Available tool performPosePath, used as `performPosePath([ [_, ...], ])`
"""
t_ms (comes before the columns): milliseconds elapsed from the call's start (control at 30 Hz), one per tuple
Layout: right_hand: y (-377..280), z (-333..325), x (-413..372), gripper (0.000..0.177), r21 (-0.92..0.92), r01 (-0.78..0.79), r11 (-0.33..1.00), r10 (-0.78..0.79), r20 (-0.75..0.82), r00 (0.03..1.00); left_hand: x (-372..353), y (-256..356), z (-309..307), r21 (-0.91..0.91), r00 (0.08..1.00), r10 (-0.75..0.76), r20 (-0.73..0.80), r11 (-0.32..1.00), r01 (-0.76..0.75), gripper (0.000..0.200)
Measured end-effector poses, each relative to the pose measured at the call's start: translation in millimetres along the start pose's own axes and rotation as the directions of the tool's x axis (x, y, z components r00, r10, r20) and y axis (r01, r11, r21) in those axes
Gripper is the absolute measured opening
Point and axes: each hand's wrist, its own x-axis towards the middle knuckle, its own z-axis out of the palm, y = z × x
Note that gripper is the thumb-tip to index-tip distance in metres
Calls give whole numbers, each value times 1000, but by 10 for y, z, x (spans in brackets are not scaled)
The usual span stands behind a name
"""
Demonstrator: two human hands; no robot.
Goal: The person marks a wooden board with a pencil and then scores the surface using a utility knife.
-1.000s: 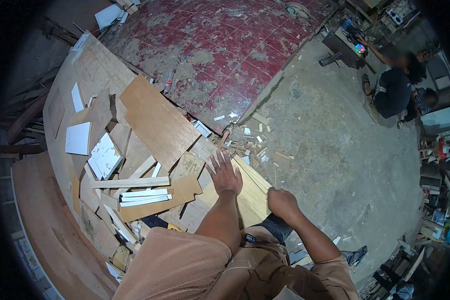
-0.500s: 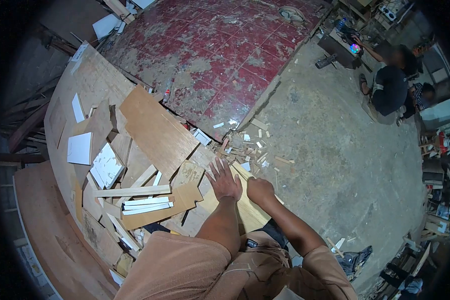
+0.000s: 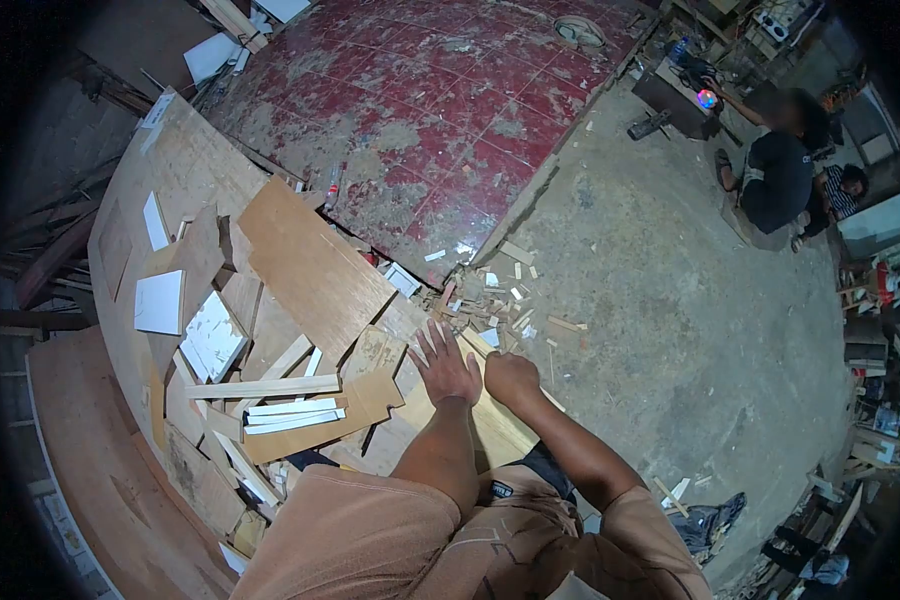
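A pale wooden board (image 3: 498, 432) lies in front of my body at the workbench's corner. My left hand (image 3: 446, 372) rests flat on its left part, fingers spread and pointing away from me. Right beside it, my right hand (image 3: 512, 382) is closed in a fist over the board's right side. Whatever the fist grips is hidden by the fingers. A narrow light strip of wood (image 3: 477, 342) shows just beyond my two hands.
Plywood sheets (image 3: 315, 265), white panels (image 3: 160, 300) and wood strips (image 3: 265, 386) cover the bench at left. Scraps (image 3: 515, 295) litter the concrete floor (image 3: 660, 300). Beyond lies red tiling (image 3: 420, 110). A person in dark clothing (image 3: 778, 180) sits far right, another in stripes beside them.
My right hand has shifted slightly left, closer to my left hand. The left hand stays flat on the board. The view has moved a little.
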Motion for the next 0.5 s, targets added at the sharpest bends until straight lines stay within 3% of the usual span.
performPosePath([
  [133, 172, -9, -172, 26, -35, 32, 999, -32, -1, 999, -10, -1, -3, -20, 1000, 5, -14, 1000, -5, 78],
  [200, 201, -171, -397, 26, -69, -4, 998, 11, 95, 995, -4, 3, -23, -21, 1000, 8, -13, 1000, -8, 77],
  [300, 138, -422, -615, 25, -77, -34, 996, 43, 119, 992, -15, 2, -25, -2, 1000, 8, -14, 1000, -8, 76],
  [500, 68, -66, -87, 25, -36, 14, 999, -12, 36, 999, -12, 7, -17, 6, 1000, 12, -26, 1000, -11, 76],
])
